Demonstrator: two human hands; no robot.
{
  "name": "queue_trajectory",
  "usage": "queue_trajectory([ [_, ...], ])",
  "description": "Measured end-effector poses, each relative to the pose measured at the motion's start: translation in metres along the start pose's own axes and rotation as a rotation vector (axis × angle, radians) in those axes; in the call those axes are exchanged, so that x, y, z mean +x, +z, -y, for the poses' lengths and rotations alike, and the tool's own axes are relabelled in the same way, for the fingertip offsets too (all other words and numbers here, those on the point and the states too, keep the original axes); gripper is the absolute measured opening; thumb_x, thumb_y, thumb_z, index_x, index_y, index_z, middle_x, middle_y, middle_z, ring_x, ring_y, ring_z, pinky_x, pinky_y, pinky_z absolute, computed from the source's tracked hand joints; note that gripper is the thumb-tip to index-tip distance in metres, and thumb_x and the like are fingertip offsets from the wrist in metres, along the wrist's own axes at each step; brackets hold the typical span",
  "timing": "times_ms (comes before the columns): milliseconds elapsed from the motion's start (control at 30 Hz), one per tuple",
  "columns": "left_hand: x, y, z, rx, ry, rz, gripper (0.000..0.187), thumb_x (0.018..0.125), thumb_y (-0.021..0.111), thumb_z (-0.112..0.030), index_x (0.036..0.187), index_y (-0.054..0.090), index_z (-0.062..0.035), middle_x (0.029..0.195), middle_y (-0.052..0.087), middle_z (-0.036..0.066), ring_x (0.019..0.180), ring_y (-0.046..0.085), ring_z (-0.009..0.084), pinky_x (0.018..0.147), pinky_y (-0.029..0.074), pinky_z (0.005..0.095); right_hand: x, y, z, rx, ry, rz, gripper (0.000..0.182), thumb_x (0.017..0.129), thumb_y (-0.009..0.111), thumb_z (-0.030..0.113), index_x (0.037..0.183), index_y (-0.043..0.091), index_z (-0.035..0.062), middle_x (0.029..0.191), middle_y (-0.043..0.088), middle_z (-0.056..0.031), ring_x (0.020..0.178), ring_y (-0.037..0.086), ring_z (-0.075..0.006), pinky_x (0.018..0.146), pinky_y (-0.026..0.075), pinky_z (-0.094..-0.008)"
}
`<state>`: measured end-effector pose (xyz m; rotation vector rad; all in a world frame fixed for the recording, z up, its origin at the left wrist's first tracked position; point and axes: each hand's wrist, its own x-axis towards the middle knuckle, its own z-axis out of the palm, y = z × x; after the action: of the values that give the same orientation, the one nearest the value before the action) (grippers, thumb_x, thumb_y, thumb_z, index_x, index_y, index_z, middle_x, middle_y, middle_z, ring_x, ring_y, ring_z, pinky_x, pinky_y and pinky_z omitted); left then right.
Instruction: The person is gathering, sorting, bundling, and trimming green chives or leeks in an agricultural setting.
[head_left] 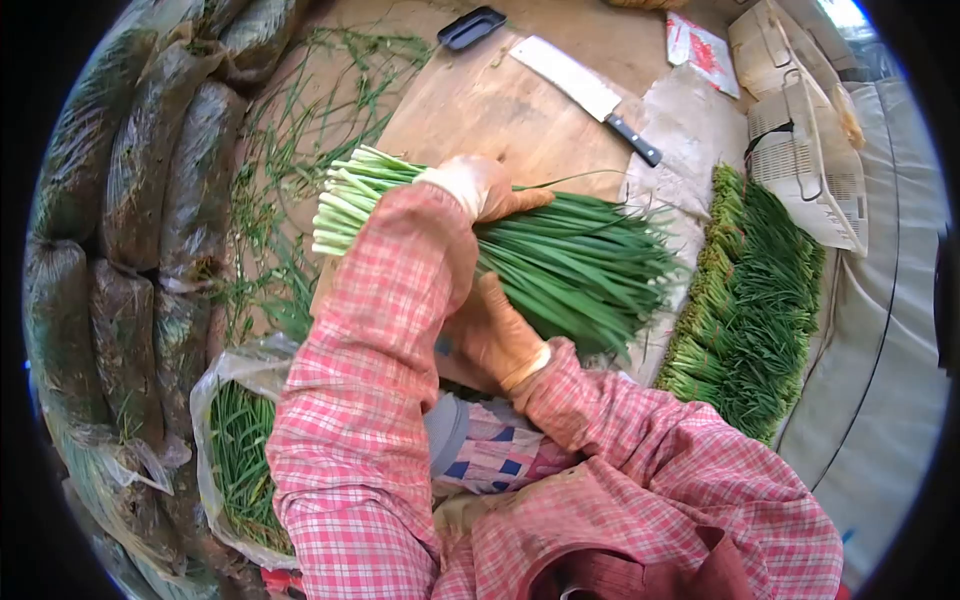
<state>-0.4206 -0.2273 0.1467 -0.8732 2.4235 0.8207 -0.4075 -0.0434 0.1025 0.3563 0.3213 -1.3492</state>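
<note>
A thick bunch of garlic chives [590, 262] lies across the wooden board [450, 110], pale cut ends to the left and dark green leaf tips to the right. My left hand [490, 190], in an orange glove, reaches over the bunch and grips it from the far side. Against the near side of the bunch is my right hand [497, 335], gloved too, its thumb raised along the leaves. Its other fingers are partly hidden by my left sleeve. Beyond the bunch rests a cleaver [570, 78] with a black handle, blade flat on the board.
A black tray [471, 28] sits at the far edge. Trimmed leaves [290, 150] litter the left side. Plastic-wrapped bundles [130, 190] are stacked far left, beside an open bag of chives [243, 455]. Rows of tied chives [755, 300] and a white plastic basket [800, 150] stand right.
</note>
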Motion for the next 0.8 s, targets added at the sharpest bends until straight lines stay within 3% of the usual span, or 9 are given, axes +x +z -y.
queue_trajectory([
  [100, -0.035, -0.009, 0.012, -0.190, -0.076, 0.141, 0.077, 0.072, 0.044, -0.069, 0.103, 0.059, -0.0008, 0.098, 0.060, 0.020, 0.093, 0.057, 0.0291, 0.082, 0.042, 0.0354, -0.001, 0.003, -0.009, -0.170, -0.192, -0.069, 0.058, 0.077, 0.063, 0.032, 0.124, 0.036, 0.0097, 0.120, 0.045, -0.0099, 0.113, 0.040, -0.0241, 0.099, 0.032, -0.0394],
  [200, -0.084, -0.007, 0.033, -0.448, -0.064, 0.198, 0.066, 0.074, 0.051, -0.060, 0.104, 0.058, -0.0023, 0.095, 0.062, 0.017, 0.089, 0.059, 0.0241, 0.078, 0.044, 0.0324, -0.014, 0.023, -0.010, -0.298, -0.094, -0.005, 0.062, 0.075, 0.066, 0.033, 0.124, 0.036, 0.0087, 0.120, 0.045, -0.0100, 0.111, 0.043, -0.0264, 0.093, 0.037, -0.0471],
  [300, -0.130, 0.020, 0.055, -0.602, 0.254, -0.134, 0.068, 0.066, 0.067, -0.052, 0.110, 0.053, -0.0019, 0.099, 0.060, 0.015, 0.095, 0.056, 0.0255, 0.082, 0.042, 0.0318, -0.017, 0.028, -0.012, -0.359, -0.026, 0.105, 0.057, 0.075, 0.067, 0.029, 0.121, 0.041, 0.0073, 0.117, 0.048, -0.0097, 0.107, 0.047, -0.0250, 0.091, 0.040, -0.0464],
  [400, -0.174, 0.029, 0.048, -0.498, 0.223, -0.572, 0.075, 0.057, 0.076, -0.039, 0.114, 0.048, -0.0009, 0.103, 0.049, 0.017, 0.100, 0.049, 0.0276, 0.085, 0.039, 0.0337, -0.013, 0.040, -0.020, -0.422, -0.048, 0.194, 0.049, 0.073, 0.070, 0.019, 0.114, 0.048, 0.0049, 0.110, 0.053, -0.0084, 0.101, 0.051, -0.0210, 0.088, 0.042, -0.0386],
  [500, -0.215, 0.022, 0.033, -0.780, 0.184, -0.888, 0.072, 0.049, 0.083, -0.023, 0.108, 0.050, -0.0003, 0.103, 0.049, 0.011, 0.098, 0.050, 0.0209, 0.083, 0.041, 0.0314, -0.009, 0.088, -0.016, -0.869, -0.359, 0.365, 0.044, 0.067, 0.073, 0.010, 0.107, 0.054, 0.0030, 0.104, 0.056, -0.0066, 0.097, 0.051, -0.0172, 0.085, 0.042, -0.0323],
  [600, -0.242, 0.004, 0.005, -1.255, 0.271, -1.068, 0.053, 0.049, 0.077, 0.003, 0.097, 0.055, 0.0001, 0.090, 0.060, 0.007, 0.083, 0.057, 0.0158, 0.074, 0.047, 0.0306, -0.004, 0.158, 0.003, -1.279, -0.564, 0.643, 0.043, 0.062, 0.078, 0.010, 0.097, 0.056, 0.0016, 0.088, 0.060, -0.0042, 0.080, 0.056, -0.0145, 0.069, 0.047, -0.0263],
  [700, -0.249, -0.009, -0.008, -1.205, 0.554, -1.175, 0.049, 0.052, 0.078, -0.002, 0.096, 0.056, -0.0008, 0.089, 0.060, 0.006, 0.081, 0.057, 0.0157, 0.073, 0.047, 0.0304, -0.030, 0.222, 0.016, -1.451, -0.436, 0.650, 0.043, 0.059, 0.080, 0.015, 0.092, 0.057, -0.0001, 0.073, 0.060, -0.0017, 0.064, 0.057, -0.0129, 0.055, 0.048, -0.0254],
  [733, -0.248, -0.015, -0.026, -1.367, 0.575, -1.262, 0.040, 0.053, 0.080, -0.004, 0.088, 0.060, -0.0022, 0.082, 0.062, 0.005, 0.075, 0.059, 0.0149, 0.069, 0.048, 0.0272, -0.039, 0.232, 0.019, -1.478, -0.464, 0.661, 0.042, 0.058, 0.080, 0.013, 0.091, 0.057, -0.0010, 0.070, 0.059, -0.0008, 0.059, 0.056, -0.0126, 0.053, 0.047, -0.0259],
  [800, -0.242, -0.010, -0.030, -1.337, 0.573, -1.186, 0.041, 0.054, 0.080, -0.005, 0.089, 0.060, -0.0026, 0.084, 0.062, 0.004, 0.076, 0.059, 0.0147, 0.069, 0.048, 0.0271, -0.048, 0.232, 0.031, -1.636, -0.581, 0.733, 0.044, 0.058, 0.079, 0.011, 0.093, 0.056, -0.0010, 0.073, 0.060, -0.0011, 0.063, 0.057, -0.0128, 0.055, 0.048, -0.0266],
])
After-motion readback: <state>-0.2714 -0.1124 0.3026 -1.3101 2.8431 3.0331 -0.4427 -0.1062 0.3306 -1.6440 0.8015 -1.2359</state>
